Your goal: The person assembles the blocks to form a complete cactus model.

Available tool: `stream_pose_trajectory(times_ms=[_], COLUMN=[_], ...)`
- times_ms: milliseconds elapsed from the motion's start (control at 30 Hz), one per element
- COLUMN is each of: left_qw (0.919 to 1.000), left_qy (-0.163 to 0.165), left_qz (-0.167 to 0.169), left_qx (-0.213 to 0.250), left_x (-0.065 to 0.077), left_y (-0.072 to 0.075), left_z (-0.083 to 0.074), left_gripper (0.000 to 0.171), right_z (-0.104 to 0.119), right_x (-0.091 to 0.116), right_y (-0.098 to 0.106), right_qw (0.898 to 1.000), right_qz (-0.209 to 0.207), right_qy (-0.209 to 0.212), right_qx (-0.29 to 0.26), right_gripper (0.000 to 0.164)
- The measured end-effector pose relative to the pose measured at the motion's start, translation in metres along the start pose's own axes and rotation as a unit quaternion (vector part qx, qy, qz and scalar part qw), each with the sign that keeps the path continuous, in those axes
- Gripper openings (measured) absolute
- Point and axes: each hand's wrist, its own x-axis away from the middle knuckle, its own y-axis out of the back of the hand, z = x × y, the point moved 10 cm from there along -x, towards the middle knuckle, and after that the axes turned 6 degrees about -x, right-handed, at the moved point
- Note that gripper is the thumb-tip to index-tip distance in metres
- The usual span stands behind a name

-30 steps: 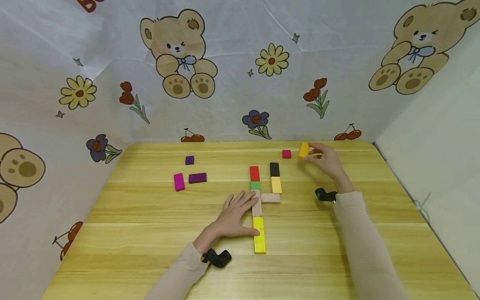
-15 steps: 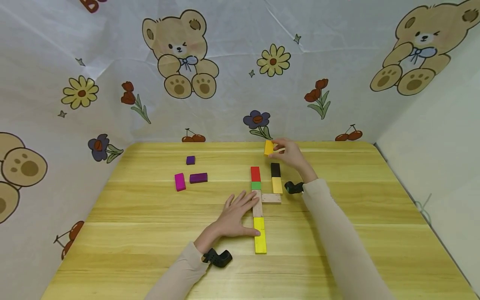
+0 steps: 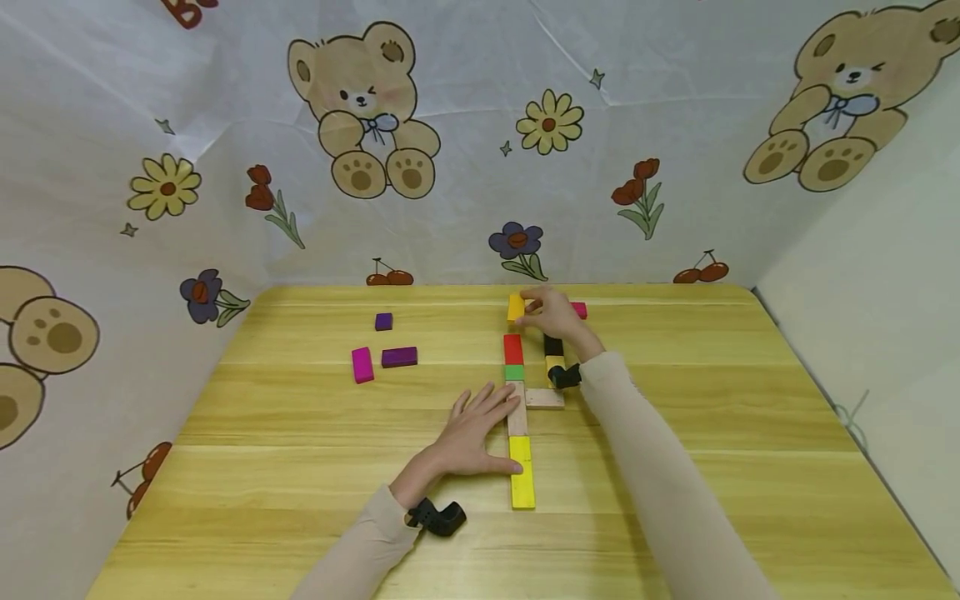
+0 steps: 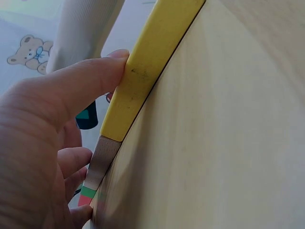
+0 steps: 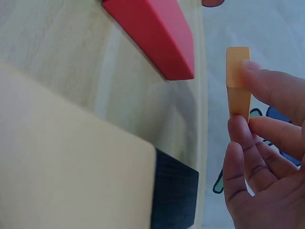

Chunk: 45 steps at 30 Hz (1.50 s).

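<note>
My right hand pinches an orange-yellow block between thumb and fingers, just beyond the far end of a block row. From far to near, that row has a red block, a green block, a plain wooden block and a long yellow block. My left hand lies beside the row with fingers spread. Its fingertips touch the plain block, and its thumb rests on the yellow block, also seen in the left wrist view. The right wrist view shows the held block's narrow side.
A second plain block juts rightward from the row. Beyond it stand a pale yellow block and a black block, partly hidden. A pink-red block lies behind my right hand. Magenta and purple blocks lie left.
My right hand has carried the orange-yellow block leftward from beside the pink-red block to the far end of the row. My left hand has stayed in place.
</note>
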Motion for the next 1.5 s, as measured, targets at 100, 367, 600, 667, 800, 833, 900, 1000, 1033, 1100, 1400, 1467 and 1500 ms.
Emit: stream_pose_trajectory(times_ms=[100, 367, 600, 667, 800, 833, 900, 1000, 1033, 1100, 1400, 1467, 1500], left_qw=[1.0, 0.9998, 0.9998, 0.9999, 1.0, 1.0, 1.0, 1.0, 1.0, 0.9999, 0.9999, 0.9999, 0.9999], left_qy=[-0.006, -0.016, -0.015, -0.013, -0.008, -0.007, -0.006, -0.006, -0.006, -0.006, -0.004, -0.004, -0.004], left_qz=[-0.003, -0.012, -0.012, -0.01, -0.005, -0.004, -0.002, -0.002, -0.001, -0.001, 0.0, -0.001, -0.001], left_qx=[-0.001, 0.0, 0.002, 0.001, 0.001, 0.001, 0.001, -0.004, -0.006, -0.01, -0.011, -0.012, -0.012], left_x=[0.0, 0.001, 0.0, 0.0, 0.0, 0.0, 0.0, 0.0, 0.0, 0.0, 0.0, 0.0, 0.0], left_y=[0.001, 0.003, 0.002, 0.002, 0.001, 0.001, 0.001, 0.001, 0.001, 0.001, 0.001, 0.0, 0.0], left_z=[-0.002, -0.004, -0.004, -0.004, -0.003, -0.003, -0.002, -0.002, -0.002, -0.002, 0.0, 0.0, 0.0], left_gripper=[0.1, 0.1, 0.099, 0.1, 0.1, 0.1, 0.1, 0.1, 0.101, 0.1, 0.1, 0.1, 0.101], right_z=[-0.002, -0.003, -0.002, -0.003, -0.007, -0.007, -0.007, -0.007, -0.007, -0.007, -0.004, -0.003, -0.002], right_x=[0.0, -0.004, -0.006, -0.007, -0.007, -0.007, -0.006, -0.006, -0.006, -0.006, -0.006, -0.006, -0.005], right_y=[-0.005, -0.012, -0.019, -0.02, -0.021, -0.022, -0.022, -0.023, -0.023, -0.024, -0.025, -0.025, -0.024], right_qw=[1.0, 0.999, 0.998, 0.998, 0.997, 0.997, 0.997, 0.997, 0.997, 0.997, 0.996, 0.996, 0.996], right_qz=[0.012, 0.033, 0.05, 0.054, 0.059, 0.061, 0.064, 0.067, 0.067, 0.069, 0.079, 0.083, 0.085], right_qy=[-0.008, -0.008, -0.002, -0.004, -0.017, -0.021, -0.024, -0.028, -0.028, -0.029, -0.023, -0.022, -0.017], right_qx=[0.001, 0.018, 0.039, 0.043, 0.044, 0.042, 0.039, 0.032, 0.03, 0.027, 0.02, 0.028, 0.031], right_gripper=[0.059, 0.058, 0.058, 0.058, 0.059, 0.059, 0.06, 0.06, 0.06, 0.06, 0.06, 0.061, 0.062])
